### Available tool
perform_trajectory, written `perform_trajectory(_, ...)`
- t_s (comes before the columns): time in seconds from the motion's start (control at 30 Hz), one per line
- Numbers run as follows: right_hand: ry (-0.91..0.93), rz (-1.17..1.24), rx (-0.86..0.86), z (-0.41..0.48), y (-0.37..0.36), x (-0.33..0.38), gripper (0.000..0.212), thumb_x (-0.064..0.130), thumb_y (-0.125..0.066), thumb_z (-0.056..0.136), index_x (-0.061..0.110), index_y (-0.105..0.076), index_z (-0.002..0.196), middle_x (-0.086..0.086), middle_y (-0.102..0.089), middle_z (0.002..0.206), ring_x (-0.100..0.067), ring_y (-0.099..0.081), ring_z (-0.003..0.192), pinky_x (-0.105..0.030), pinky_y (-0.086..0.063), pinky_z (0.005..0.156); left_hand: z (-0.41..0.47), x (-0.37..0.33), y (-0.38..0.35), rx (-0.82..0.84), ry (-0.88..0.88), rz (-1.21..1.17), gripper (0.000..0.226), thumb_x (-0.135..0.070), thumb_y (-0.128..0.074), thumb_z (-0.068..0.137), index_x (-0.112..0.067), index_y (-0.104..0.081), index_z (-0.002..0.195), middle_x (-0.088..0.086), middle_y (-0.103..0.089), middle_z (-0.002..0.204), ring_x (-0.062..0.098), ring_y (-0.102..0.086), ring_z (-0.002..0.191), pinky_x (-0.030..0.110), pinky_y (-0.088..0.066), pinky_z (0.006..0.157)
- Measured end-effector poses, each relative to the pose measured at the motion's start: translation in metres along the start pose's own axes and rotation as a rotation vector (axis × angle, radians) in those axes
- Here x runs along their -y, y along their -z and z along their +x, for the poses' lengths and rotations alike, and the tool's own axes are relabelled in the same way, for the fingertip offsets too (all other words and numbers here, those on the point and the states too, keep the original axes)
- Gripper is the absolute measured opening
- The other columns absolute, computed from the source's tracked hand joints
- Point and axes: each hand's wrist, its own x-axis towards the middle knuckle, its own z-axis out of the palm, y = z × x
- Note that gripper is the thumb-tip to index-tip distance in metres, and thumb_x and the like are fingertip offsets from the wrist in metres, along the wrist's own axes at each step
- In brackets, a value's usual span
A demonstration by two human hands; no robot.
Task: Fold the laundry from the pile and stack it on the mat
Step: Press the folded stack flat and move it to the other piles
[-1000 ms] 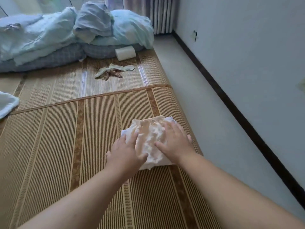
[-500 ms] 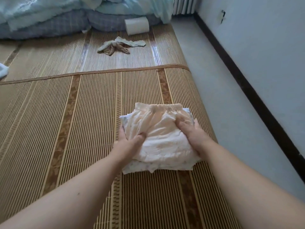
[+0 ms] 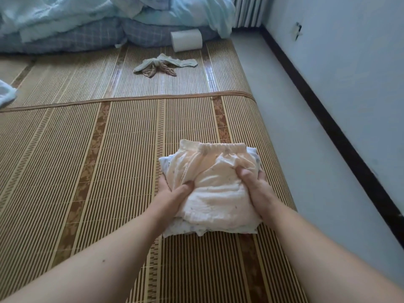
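L hand (image 3: pixel 172 194) & R hand (image 3: pixel 254 189) both clamp folded stack (image 3: pixel 216 193) btwn them on mat (image 3: pixel 87 171); soft, light, prob. slumps, so grip low at both sides, thumbs on top.

Legible text, labels, brands, numbers, signs: none. Small printed specks on the folded garment (image 3: pixel 218 193) form no readable characters.
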Motion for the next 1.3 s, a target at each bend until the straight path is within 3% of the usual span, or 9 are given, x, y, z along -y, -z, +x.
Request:
perform_trajectory(0.1, -0.042, 0.044, 0.034, 0.006, -0.001, 0.000, 0.096, 0.073, -0.069, 0.055, 0.029, -0.034, 0.133, -0.008, -0.059, 0.118, -0.028, -0.065, 0.099, -0.048, -0.055, 0.082, -0.002, 0.003, 0.000, -0.047, -0.085, 0.091, 0.115, -0.057, -0.066, 0.065, -0.049, 0.018, 0.142, -0.006, -0.039, 0.134, 0.024, -0.052, 0.115, 0.051, -0.043, 0.102)
perform_trajectory(0.2, -0.079, 0.125, 0.067, 0.016, 0.004, -0.003, 0.106, 0.073, -0.073, 0.058, 0.031, -0.026, 0.143, -0.011, -0.055, 0.131, -0.034, -0.062, 0.107, -0.058, -0.051, 0.088, -0.005, 0.006, -0.002, -0.072, -0.184, 0.148, 0.109, -0.061, -0.062, 0.073, -0.052, 0.026, 0.138, -0.009, -0.038, 0.132, 0.019, -0.049, 0.114, 0.044, -0.039, 0.105)
perform_trajectory(0.3, -0.014, 0.128, 0.051, 0.010, 0.001, 0.001, 0.086, 0.059, -0.070, 0.070, 0.032, -0.027, 0.139, -0.003, -0.054, 0.119, -0.026, -0.061, 0.103, -0.047, -0.055, 0.083, -0.007, 0.010, -0.005, -0.072, -0.216, 0.065, 0.093, -0.054, -0.071, 0.073, -0.044, -0.012, 0.145, -0.005, -0.052, 0.129, 0.019, -0.057, 0.111, 0.043, -0.045, 0.100)
perform_trajectory(0.4, -0.012, 0.116, 0.068, 0.001, -0.002, 0.002, 0.078, 0.053, -0.065, 0.073, 0.032, -0.027, 0.138, -0.002, -0.056, 0.112, -0.022, -0.063, 0.096, -0.034, -0.054, 0.070, -0.010, 0.009, -0.004, -0.032, -0.118, -0.106, 0.059, -0.047, -0.072, 0.066, -0.040, -0.046, 0.118, 0.002, -0.063, 0.118, 0.024, -0.064, 0.105, 0.050, -0.051, 0.093)
perform_trajectory(0.73, 0.116, 0.173, 0.101, -0.060, -0.023, 0.036, 0.081, 0.058, -0.075, 0.057, 0.029, -0.045, 0.127, -0.006, -0.067, 0.110, -0.020, -0.072, 0.087, -0.037, -0.059, 0.069, -0.076, -0.029, 0.020, -0.026, -0.126, -0.215, 0.051, -0.032, -0.072, 0.064, -0.025, -0.056, 0.112, 0.006, -0.072, 0.102, 0.025, -0.071, 0.089, 0.039, -0.058, 0.073)
perform_trajectory(1.0, 0.246, 0.112, 0.266, -0.194, -0.092, 0.177, 0.098, 0.056, -0.078, 0.048, 0.032, -0.038, 0.134, -0.008, -0.066, 0.113, -0.022, -0.071, 0.089, -0.038, -0.060, 0.074, -0.243, -0.134, 0.085, -0.158, -0.184, -0.382, 0.090, -0.035, -0.093, 0.037, -0.018, -0.057, 0.118, 0.013, -0.072, 0.103, 0.031, -0.070, 0.091, 0.040, -0.059, 0.069)
perform_trajectory(1.1, 0.281, 0.079, 0.361, -0.250, -0.134, 0.221, 0.102, 0.054, -0.077, 0.051, 0.027, -0.034, 0.139, -0.007, -0.065, 0.112, -0.014, -0.072, 0.080, -0.024, -0.056, 0.060, -0.318, -0.172, 0.115, -0.302, -0.260, -0.367, 0.037, -0.010, -0.077, 0.077, -0.017, -0.059, 0.108, -0.002, -0.075, 0.077, 0.010, -0.071, 0.067, 0.018, -0.052, 0.051)
perform_trajectory(1.17, 0.299, 0.052, 0.417, -0.284, -0.170, 0.244, 0.109, 0.054, -0.078, 0.046, 0.027, -0.032, 0.141, -0.008, -0.063, 0.115, -0.016, -0.072, 0.082, -0.023, -0.055, 0.060, -0.359, -0.189, 0.149, -0.364, -0.285, -0.362, 0.024, -0.003, -0.065, 0.086, -0.015, -0.059, 0.105, -0.005, -0.074, 0.070, 0.006, -0.069, 0.061, 0.016, -0.050, 0.047)
perform_trajectory(1.3, 0.357, -0.045, 0.477, -0.343, -0.253, 0.272, 0.107, 0.065, -0.075, 0.040, 0.031, -0.039, 0.135, -0.002, -0.066, 0.109, -0.013, -0.071, 0.083, -0.019, -0.054, 0.063, -0.422, -0.189, 0.229, -0.438, -0.333, -0.405, 0.073, -0.034, -0.088, 0.056, -0.017, -0.058, 0.121, 0.004, -0.075, 0.096, 0.021, -0.072, 0.087, 0.030, -0.056, 0.066)
